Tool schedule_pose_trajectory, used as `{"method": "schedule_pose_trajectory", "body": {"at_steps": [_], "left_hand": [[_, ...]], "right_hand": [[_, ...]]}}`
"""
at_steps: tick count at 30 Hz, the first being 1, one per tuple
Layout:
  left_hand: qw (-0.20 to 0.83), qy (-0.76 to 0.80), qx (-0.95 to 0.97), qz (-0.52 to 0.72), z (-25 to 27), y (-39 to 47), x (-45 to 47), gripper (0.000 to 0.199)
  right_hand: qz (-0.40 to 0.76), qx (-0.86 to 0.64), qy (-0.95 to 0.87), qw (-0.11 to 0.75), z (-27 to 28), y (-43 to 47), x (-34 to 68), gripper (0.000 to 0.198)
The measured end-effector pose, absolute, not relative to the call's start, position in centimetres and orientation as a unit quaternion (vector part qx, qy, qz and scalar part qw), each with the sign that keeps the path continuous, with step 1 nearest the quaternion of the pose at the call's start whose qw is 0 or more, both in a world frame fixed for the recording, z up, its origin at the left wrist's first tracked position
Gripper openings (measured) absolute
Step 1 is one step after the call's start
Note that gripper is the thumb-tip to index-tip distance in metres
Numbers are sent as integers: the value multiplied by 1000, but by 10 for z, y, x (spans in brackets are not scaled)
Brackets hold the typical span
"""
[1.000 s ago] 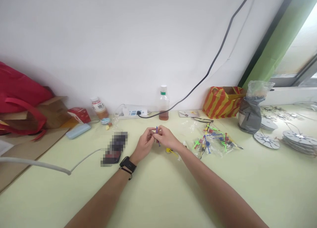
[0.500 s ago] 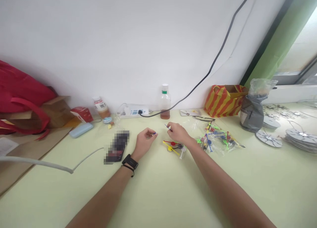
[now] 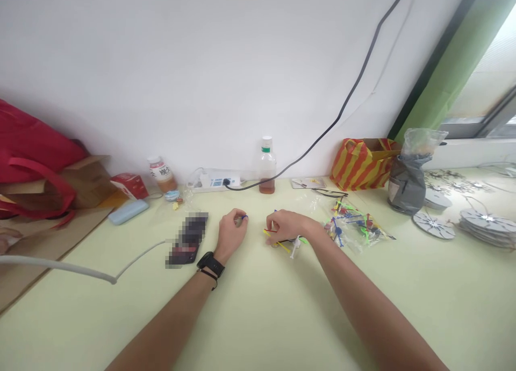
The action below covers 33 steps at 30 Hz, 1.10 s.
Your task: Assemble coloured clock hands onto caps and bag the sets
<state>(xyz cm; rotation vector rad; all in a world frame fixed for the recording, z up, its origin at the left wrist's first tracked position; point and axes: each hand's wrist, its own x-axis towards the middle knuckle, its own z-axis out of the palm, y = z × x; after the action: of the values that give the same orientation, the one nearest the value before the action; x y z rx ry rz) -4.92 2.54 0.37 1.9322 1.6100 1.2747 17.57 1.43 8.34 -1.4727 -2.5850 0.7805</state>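
Observation:
My left hand [image 3: 233,234], wearing a black watch, is closed with a small blue plastic piece [image 3: 244,217] pinched at its fingertips; the rest of that piece is hidden. To its right, my right hand [image 3: 288,225] curls down over a little pile of coloured plastic stick pieces. A blue tip sticks up behind its fingers, and its fingertips are at a yellow stick piece [image 3: 284,248] and a red one. Beside these lies a white stick piece [image 3: 295,247]. Further right is a clear bag [image 3: 355,226] with more coloured pieces in and around it.
A phone [image 3: 187,239] lies left of my left hand, near a grey cable [image 3: 80,266]. Along the wall stand a power strip [image 3: 220,181], a bottle [image 3: 266,169] and a striped bag [image 3: 363,164]. Grey discs [image 3: 433,226] lie at right. Another person's hand [image 3: 8,237] shows at the left edge.
My right hand has moved down and slightly left onto the pile of pieces. My left hand has drawn back a little to the left, so the hands are further apart.

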Motion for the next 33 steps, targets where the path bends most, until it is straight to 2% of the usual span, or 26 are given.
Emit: {"method": "schedule_pose_trajectory", "body": {"at_steps": [5, 12, 17, 25, 29, 33], "left_hand": [[132, 562, 686, 443, 8, 22, -48, 16], [123, 540, 706, 441, 14, 15, -44, 18], [146, 527, 722, 424, 10, 19, -44, 14], [140, 525, 724, 425, 8, 21, -46, 19], [129, 524, 713, 448, 17, 16, -42, 17], [143, 486, 715, 482, 30, 3, -37, 21]], "right_hand": [[272, -467, -841, 30, 85, 12, 176, 5], [284, -461, -839, 50, 88, 12, 193, 15], [284, -460, -839, 63, 94, 9, 200, 19], [264, -473, -839, 53, 101, 9, 203, 19], [276, -481, -824, 115, 105, 8, 202, 14], [361, -483, -770, 208, 98, 8, 188, 16]]}}
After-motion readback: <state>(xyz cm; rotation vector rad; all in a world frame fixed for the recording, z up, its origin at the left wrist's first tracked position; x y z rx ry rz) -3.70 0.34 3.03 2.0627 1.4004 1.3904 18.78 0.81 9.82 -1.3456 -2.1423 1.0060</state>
